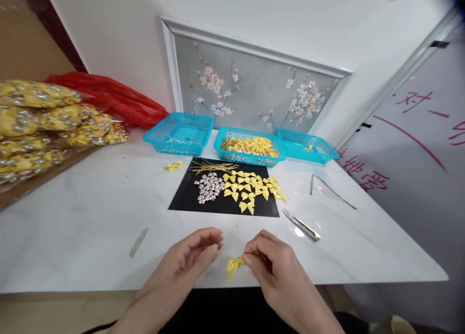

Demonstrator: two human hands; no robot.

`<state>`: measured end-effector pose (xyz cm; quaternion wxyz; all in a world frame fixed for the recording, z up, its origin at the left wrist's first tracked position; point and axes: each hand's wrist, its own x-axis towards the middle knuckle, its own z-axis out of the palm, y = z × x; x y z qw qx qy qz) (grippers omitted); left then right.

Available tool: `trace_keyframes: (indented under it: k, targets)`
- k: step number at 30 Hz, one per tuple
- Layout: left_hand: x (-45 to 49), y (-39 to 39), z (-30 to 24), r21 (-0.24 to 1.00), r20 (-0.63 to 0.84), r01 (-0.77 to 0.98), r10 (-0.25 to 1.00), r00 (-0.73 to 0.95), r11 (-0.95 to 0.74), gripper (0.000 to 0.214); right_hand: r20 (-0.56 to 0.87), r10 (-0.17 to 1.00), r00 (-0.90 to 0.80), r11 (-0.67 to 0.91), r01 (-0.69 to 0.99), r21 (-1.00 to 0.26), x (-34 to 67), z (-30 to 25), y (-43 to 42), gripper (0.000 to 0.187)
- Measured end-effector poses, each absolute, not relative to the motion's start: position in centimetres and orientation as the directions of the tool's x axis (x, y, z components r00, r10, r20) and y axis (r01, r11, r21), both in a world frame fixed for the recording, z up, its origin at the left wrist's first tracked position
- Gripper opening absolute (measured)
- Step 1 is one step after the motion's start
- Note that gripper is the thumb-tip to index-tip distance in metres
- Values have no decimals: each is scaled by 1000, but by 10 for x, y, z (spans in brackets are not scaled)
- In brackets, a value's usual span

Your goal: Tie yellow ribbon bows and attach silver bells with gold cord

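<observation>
My right hand pinches a small yellow ribbon bow at the near edge of the white table. My left hand hovers just left of the bow, fingers curled and pinched together; whether it holds anything is hidden. Beyond both hands lies a black mat with a pile of yellow bows, a heap of silver beads and a bundle of thin gold wires.
Three blue baskets stand at the back: the left one, the middle one filled with yellow bows, the right one. Metal scissors lie right of the mat. A stray bow sits left. Bagged yellow goods pile at far left.
</observation>
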<state>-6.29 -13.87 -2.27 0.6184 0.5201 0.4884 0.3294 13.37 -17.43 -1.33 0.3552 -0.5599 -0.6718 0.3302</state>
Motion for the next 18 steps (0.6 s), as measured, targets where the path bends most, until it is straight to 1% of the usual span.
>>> trace_keyframes:
  k: [2,5,8,10,12,15,18]
  targets:
    - [-66,-130,-24,960,-197,244,951,239,137,37,81,993,-92,119,576,-809,132,-17,-171,17]
    - [-71,-117,-25,886,-70,463,993,92,20,38,52,997,-52,74,637,-768,128,-24,-162,18]
    - [-74,-107,-23,811,60,583,998,-19,-38,35,42,999,-33,53,695,-717,125,-32,-151,21]
    - [-74,-101,-20,769,136,634,990,-41,-79,33,50,998,-40,63,716,-695,124,-36,-146,21]
    - [-73,-95,-17,729,199,673,980,-32,-126,32,68,996,-50,83,711,-698,124,-39,-144,22]
    - [-72,-85,-13,647,278,742,961,-17,-174,30,90,993,-71,114,679,-725,127,-40,-142,20]
    - [-72,-72,-9,549,333,816,943,-15,-180,32,113,991,-71,132,621,-773,134,-42,-141,20]
